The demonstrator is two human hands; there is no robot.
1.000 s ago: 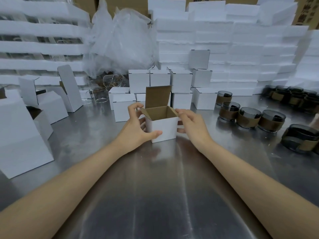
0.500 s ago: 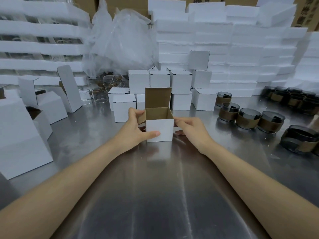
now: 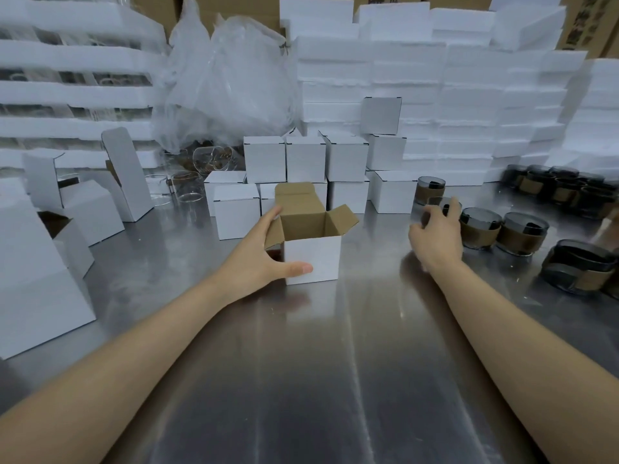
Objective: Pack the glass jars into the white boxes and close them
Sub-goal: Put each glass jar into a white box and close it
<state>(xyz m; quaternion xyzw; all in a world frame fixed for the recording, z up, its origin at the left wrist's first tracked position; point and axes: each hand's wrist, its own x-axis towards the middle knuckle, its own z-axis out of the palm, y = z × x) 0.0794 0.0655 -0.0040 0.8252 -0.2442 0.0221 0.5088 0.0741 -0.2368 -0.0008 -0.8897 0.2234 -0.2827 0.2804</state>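
Grips open white box (image 3: 313,259) at frame centre with left hand (image 3: 258,259) (thumb across front face, flaps up). Holds right hand (image 3: 435,239), fingers spread and half-curled, at dark glass jar (image 3: 435,201) centre-right on worktop (image 3: 335,363); contact unclear.

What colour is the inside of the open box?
Brown cardboard inside the open box, white outside; head view.
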